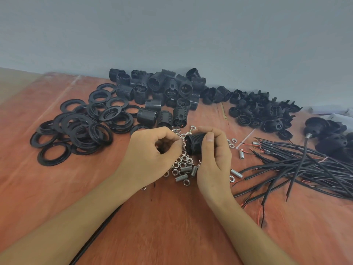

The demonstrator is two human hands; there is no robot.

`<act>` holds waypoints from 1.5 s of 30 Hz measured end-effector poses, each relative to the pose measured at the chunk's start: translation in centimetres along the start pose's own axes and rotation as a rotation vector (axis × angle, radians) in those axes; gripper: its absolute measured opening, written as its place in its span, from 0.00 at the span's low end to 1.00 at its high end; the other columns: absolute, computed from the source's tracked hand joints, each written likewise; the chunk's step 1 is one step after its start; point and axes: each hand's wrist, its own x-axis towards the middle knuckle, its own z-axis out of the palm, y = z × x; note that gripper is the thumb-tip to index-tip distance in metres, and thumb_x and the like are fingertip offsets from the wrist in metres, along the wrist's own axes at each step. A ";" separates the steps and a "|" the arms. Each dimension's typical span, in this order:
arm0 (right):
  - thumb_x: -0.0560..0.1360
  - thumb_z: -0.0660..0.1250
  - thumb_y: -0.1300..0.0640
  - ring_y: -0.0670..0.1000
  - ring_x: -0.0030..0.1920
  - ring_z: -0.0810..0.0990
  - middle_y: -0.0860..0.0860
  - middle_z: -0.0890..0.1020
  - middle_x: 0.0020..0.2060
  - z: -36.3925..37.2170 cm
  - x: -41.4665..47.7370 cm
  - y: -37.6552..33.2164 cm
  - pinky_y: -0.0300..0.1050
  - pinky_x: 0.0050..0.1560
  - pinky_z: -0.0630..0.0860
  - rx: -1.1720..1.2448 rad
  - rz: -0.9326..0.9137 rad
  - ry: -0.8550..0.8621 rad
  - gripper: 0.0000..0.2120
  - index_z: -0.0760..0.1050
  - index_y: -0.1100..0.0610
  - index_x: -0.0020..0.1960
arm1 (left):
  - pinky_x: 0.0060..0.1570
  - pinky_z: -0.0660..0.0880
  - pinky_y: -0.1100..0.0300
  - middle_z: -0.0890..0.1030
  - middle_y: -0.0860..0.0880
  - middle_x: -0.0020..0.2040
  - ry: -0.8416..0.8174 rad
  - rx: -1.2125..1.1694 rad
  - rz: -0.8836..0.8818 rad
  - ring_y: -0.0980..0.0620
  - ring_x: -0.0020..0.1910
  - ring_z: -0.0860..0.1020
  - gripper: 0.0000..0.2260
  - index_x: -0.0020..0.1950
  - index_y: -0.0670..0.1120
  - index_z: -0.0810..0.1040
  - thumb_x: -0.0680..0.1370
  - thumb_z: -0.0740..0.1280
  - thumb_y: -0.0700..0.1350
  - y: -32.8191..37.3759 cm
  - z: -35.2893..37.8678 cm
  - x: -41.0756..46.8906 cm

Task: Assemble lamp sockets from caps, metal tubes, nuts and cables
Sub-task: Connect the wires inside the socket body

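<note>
Right hand [214, 161] gripped one black threaded socket body [193, 143], thumb across the near side and fingers curled over the far side, holding it on its side just above the table [172, 226]. Left hand [150, 153] was curled, thumb and forefinger pinched together on thin reddish wire ends [181, 140] right at the socket body's left opening; the palm hid how much else I held. A black cable [99, 232] ran out from beneath my left forearm toward the near edge. Loose nuts [181, 165] lay scattered directly below and between both hands, with short metal tubes [181, 177] mixed among them and a few more just right of my right wrist. The cables [305, 165] lay in a loose bundle well to the right. Caps [263, 111] were heaped at the back right against the wall [172, 31], spare socket bodies [162, 90] piled at back centre, flat black rings [80, 127] spread to the left. Finished sockets [328, 134] sat at the far right, one with its cable attached.
</note>
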 end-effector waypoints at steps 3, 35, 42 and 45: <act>0.82 0.54 0.56 0.45 0.47 0.78 0.48 0.81 0.47 -0.1 0.0 0.1 0.37 0.49 0.74 -0.027 -0.020 -0.008 0.10 0.75 0.52 0.53 | 0.34 0.75 0.67 0.82 0.54 0.34 -0.037 0.012 0.034 0.53 0.34 0.81 0.05 0.42 0.45 0.84 0.74 0.71 0.36 -0.1 -0.1 0.1; 0.80 0.54 0.46 0.53 0.46 0.75 0.52 0.78 0.43 0.7 -0.5 -0.1 0.66 0.54 0.74 0.072 0.277 0.145 0.13 0.76 0.43 0.45 | 0.34 0.74 0.64 0.82 0.52 0.33 0.051 0.066 0.116 0.54 0.34 0.79 0.04 0.42 0.42 0.83 0.75 0.69 0.37 0.0 0.5 -0.5; 0.85 0.53 0.53 0.53 0.45 0.75 0.52 0.78 0.43 0.3 -0.1 0.0 0.66 0.54 0.74 0.088 0.312 0.116 0.14 0.75 0.47 0.47 | 0.34 0.72 0.70 0.82 0.50 0.34 0.032 0.030 0.127 0.54 0.34 0.80 0.04 0.46 0.42 0.85 0.74 0.72 0.34 0.0 0.5 -0.4; 0.85 0.53 0.54 0.52 0.45 0.75 0.51 0.78 0.43 0.2 -0.1 -0.2 0.66 0.54 0.74 0.086 0.291 0.113 0.13 0.75 0.49 0.48 | 0.36 0.70 0.73 0.82 0.49 0.34 0.016 0.048 0.152 0.54 0.34 0.79 0.05 0.47 0.41 0.85 0.73 0.73 0.34 0.0 0.3 -0.3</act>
